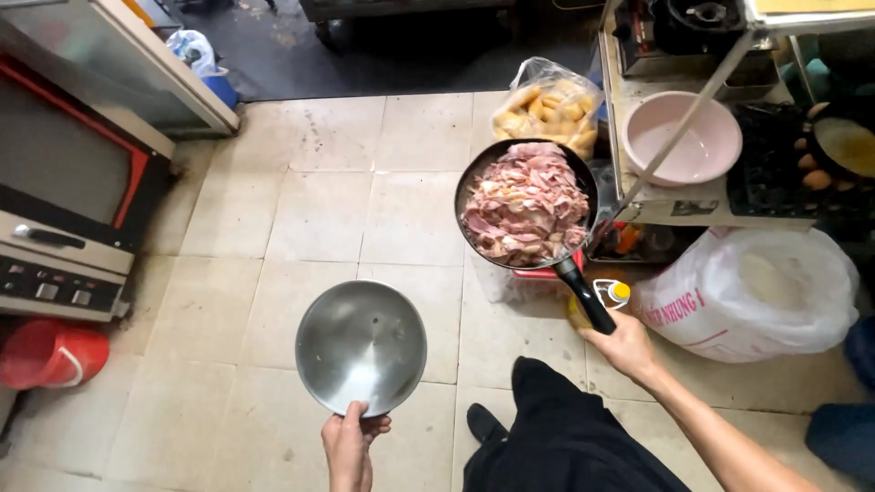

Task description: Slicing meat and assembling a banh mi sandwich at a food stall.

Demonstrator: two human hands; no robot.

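Steel bowl (361, 347), empty, pinched at its rim by my left hand (351, 444) at lower centre; my right hand (627, 346) grips the pan (526, 202) of raw meat (525, 204) (heaped high) at centre right. A tilt could spill it onto the floor (310, 219).

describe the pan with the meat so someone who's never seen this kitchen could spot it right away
Start at the metal rack on the right of the tiled floor. Just left of it, the right hand holds up a black frying pan by its handle. Unlike the empty steel bowl in the left hand, it is heaped with raw pink meat.
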